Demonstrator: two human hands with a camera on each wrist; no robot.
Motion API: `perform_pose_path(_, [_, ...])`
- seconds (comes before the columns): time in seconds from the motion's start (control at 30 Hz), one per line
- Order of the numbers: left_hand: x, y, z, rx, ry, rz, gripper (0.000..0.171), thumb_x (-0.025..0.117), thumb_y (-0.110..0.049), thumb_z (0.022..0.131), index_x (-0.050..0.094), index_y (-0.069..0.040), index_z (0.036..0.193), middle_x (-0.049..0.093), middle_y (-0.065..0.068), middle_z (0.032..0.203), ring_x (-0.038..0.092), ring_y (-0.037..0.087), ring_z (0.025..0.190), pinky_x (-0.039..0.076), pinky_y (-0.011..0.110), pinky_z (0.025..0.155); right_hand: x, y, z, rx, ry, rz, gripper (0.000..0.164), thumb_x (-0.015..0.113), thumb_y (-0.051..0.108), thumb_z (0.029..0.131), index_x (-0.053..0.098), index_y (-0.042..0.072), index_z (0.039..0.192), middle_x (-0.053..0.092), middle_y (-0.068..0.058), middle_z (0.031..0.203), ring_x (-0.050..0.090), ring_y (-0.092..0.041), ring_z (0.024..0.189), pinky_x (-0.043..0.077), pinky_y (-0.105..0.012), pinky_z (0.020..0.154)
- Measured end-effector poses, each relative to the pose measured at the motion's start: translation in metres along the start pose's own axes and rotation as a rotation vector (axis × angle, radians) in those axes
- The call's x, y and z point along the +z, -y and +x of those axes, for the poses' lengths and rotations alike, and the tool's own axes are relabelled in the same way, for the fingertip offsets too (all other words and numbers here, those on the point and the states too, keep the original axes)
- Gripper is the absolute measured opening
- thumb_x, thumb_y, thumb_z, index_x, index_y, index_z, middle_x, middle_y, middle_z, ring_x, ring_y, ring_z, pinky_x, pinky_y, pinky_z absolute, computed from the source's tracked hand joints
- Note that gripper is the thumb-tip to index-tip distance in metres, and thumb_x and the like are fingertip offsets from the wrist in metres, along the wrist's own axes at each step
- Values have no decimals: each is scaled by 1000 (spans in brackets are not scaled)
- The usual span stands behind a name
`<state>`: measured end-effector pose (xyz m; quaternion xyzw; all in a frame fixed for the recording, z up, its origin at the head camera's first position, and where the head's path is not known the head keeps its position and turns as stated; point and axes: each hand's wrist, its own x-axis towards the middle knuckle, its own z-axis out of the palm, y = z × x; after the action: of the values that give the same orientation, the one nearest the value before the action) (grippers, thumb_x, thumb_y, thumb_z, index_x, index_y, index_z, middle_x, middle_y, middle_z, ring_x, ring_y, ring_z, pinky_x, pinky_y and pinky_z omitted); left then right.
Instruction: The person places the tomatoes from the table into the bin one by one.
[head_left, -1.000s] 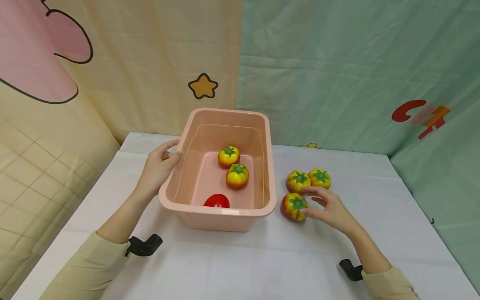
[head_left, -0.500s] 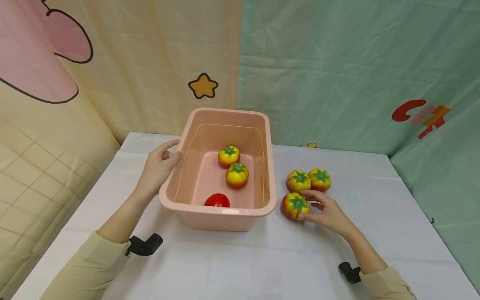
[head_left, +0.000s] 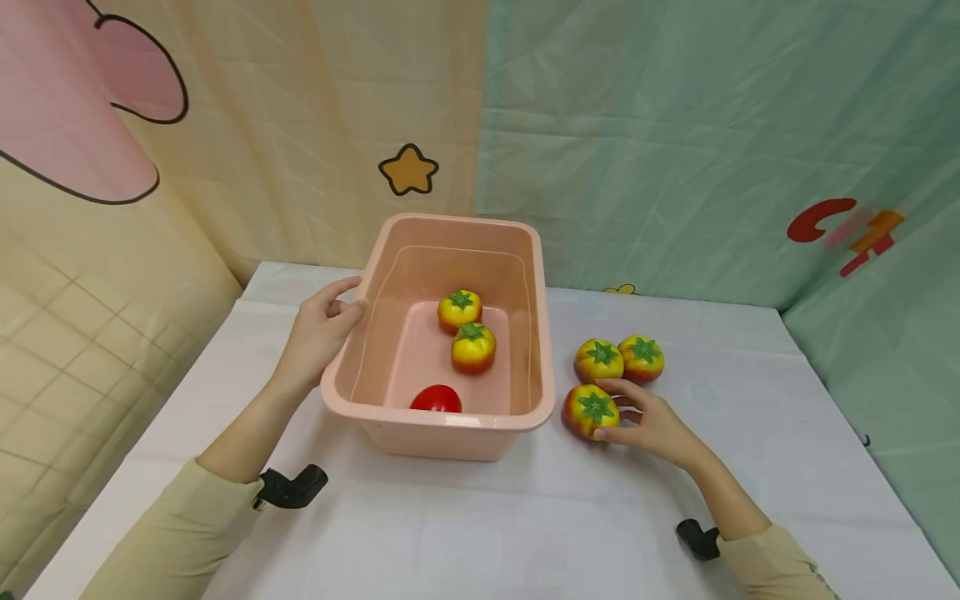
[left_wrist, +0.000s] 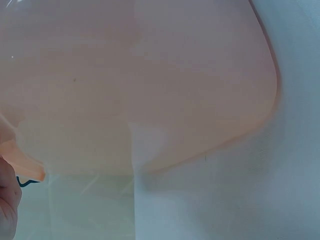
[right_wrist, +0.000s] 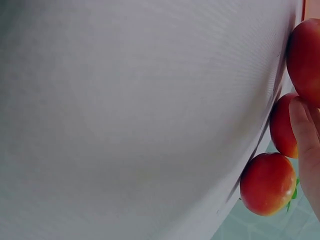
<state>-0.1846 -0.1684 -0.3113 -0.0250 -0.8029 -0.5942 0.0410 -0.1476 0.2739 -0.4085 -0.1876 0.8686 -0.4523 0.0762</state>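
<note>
In the head view my left hand (head_left: 318, 333) grips the left rim of a pink plastic basin (head_left: 438, 442), thumb over the edge. My right hand (head_left: 652, 421) has its thumb and fingers around the right side of a yellow-red tomato (head_left: 591, 412) with a green star-shaped top, resting on the table. Behind it sit two similar tomatoes, the left one (head_left: 600, 360) and the right one (head_left: 642, 358), side by side. In the right wrist view the held tomato (right_wrist: 306, 60) shows red at the upper right, a finger against it.
Inside the basin lie two yellow-red tomatoes, a rear one (head_left: 459, 310) and a front one (head_left: 473, 350), plus a smooth red round thing (head_left: 437, 398) partly hidden by the front wall. A white cloth (head_left: 487, 533) covers the table. Printed curtains (head_left: 675, 150) hang behind it.
My right hand has shifted slightly down and left, closing its thumb and fingers around the near tomato. The left hand stays on the basin rim.
</note>
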Motion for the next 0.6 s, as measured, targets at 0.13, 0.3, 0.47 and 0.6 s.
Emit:
perform_pose_path(0.13, [0, 0, 0, 3, 1, -5, 51, 52, -21, 94, 40, -5, 140, 56, 8, 78, 58, 9, 62, 52, 23, 56, -1, 1, 1, 13, 22, 24, 64, 75, 18, 79, 46, 4, 133, 49, -14, 130, 51, -30, 107, 47, -40, 90])
perform_pose_path(0.3, [0, -1, -1, 9, 0, -4, 51, 53, -23, 94, 40, -4, 140, 56, 8, 78, 59, 9, 63, 52, 24, 57, -1, 0, 2, 27, 34, 49, 62, 76, 18, 79, 47, 5, 132, 50, -14, 129, 52, -31, 107, 49, -31, 86])
perform_pose_path(0.47, [1, -1, -1, 8, -1, -4, 51, 53, -23, 94, 40, -4, 140, 56, 8, 78, 59, 10, 63, 53, 24, 57, -2, 3, 4, 64, 43, 71, 62, 76, 19, 79, 47, 6, 132, 51, -13, 127, 51, -30, 107, 49, -29, 86])
perform_pose_path(0.6, [0, 0, -1, 6, 2, -8, 51, 53, -21, 94, 40, -4, 140, 56, 7, 78, 58, 9, 63, 52, 23, 57, -5, 7, 4, 86, 48, 72, 63, 75, 20, 79, 46, 6, 133, 49, -13, 128, 50, -30, 109, 49, -29, 86])
